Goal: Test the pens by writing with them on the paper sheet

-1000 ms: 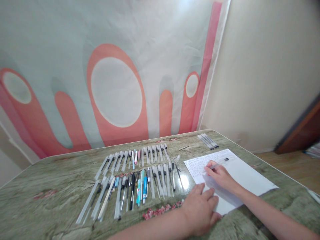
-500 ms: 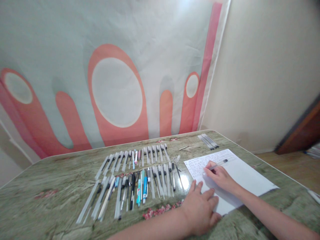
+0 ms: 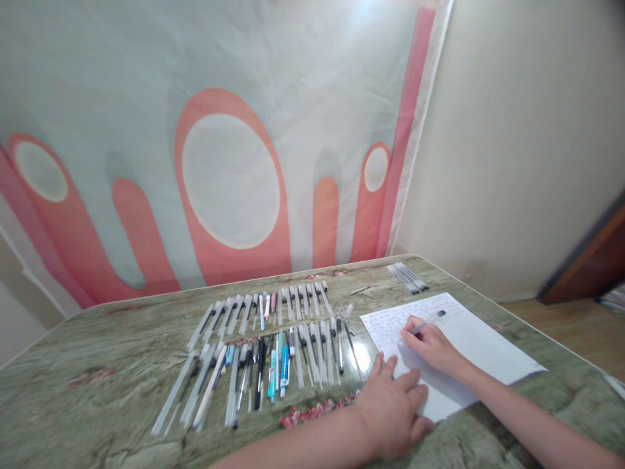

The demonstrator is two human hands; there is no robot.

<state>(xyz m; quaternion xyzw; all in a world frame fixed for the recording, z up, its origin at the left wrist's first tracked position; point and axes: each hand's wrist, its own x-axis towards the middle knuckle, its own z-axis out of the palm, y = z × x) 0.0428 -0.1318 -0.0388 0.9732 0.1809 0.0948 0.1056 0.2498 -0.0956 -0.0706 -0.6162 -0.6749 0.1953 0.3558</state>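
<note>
The pen [image 3: 428, 322] is over the written part of the paper [image 3: 488, 348], slanted, its dark end up; I have it pinched between the closed fingers of my right hand [image 3: 430, 345]. I can't make out whether its tip touches. My left hand [image 3: 393, 407] lies palm down at the sheet's near left edge, fingers a little apart, gripping nothing. As for progress, small handwriting fills the far left part of the page, and I judge the larger share, toward the near right, unwritten. Left of the sheet, pens lie in a far row [image 3: 273, 303] and a near row [image 3: 284, 365]; beyond it sits a small group of pens [image 3: 407, 277], all on the marbled table [image 3: 112, 339]
</note>
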